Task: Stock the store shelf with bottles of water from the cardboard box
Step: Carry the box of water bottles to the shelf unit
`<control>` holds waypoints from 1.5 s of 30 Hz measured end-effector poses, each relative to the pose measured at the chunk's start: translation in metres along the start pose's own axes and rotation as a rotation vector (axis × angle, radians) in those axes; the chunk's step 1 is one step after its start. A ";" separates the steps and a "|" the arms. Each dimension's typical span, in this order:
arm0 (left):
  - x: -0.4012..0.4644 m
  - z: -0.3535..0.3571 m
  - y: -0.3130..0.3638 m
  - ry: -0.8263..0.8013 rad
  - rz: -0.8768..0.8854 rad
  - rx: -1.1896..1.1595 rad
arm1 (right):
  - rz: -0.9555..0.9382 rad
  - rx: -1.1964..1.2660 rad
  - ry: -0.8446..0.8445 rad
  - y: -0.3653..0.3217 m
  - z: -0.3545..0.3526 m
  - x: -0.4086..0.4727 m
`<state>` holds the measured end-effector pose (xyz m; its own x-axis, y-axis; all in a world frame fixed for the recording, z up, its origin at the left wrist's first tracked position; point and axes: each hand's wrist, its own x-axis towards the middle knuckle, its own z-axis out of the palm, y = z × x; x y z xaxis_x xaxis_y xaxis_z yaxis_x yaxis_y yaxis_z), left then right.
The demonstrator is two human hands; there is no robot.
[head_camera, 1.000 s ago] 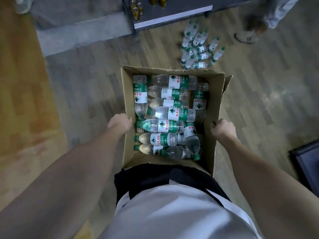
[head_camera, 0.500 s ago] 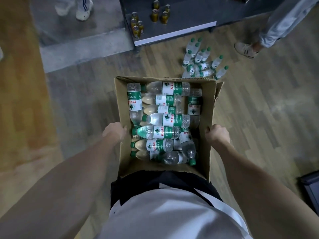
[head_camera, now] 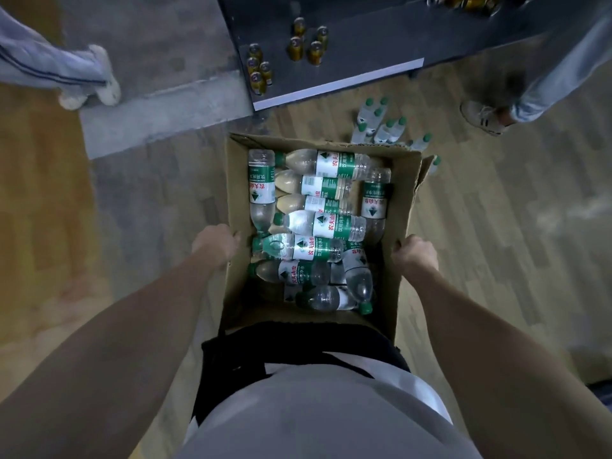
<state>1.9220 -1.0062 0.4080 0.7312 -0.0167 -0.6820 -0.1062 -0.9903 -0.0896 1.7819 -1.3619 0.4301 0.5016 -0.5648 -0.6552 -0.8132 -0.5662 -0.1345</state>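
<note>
Both hands hold an open box [head_camera: 409,193] of water bottles at waist height, against the person's front. The left hand [head_camera: 215,245] grips the box's left wall near its top edge, fingers curled round the cardboard; the right hand [head_camera: 414,253] grips the right wall the same way, knuckles up, fingertips hidden over the rim.

Inside the box the bottles [head_camera: 326,223] lie on their sides in a loose heap — clear plastic, green caps, green and white labels. Most lie crosswise with caps to the left; one lies lengthwise along the left wall, another along the right wall, and one near the bottom right points its cap toward the person. They touch and overlap one another, so a count is not certain.

On the wooden floor [head_camera: 496,226] just beyond the box's far right corner stands a cluster of loose bottles [head_camera: 381,124], partly hidden by the far wall. Past them is the dark shelf [head_camera: 364,54] with a pale front edge, low to the floor; amber bottles [head_camera: 306,44] stand on it in two small groups, and more show at the top right edge of the view.

Two other people's feet show — a pale shoe [head_camera: 89,91] at the upper left on grey flooring, a shoe [head_camera: 483,115] and trouser leg at the upper right, beside the shelf
</note>
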 end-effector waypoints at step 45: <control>0.419 -0.018 0.033 -0.295 -0.274 -0.362 | -0.032 -0.224 -0.207 -0.287 0.071 0.452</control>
<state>2.2368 -1.0480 0.1325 0.4742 0.2364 -0.8481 0.3385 -0.9382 -0.0722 2.2215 -1.4119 0.1198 0.4362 -0.4235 -0.7939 -0.7014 -0.7127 -0.0051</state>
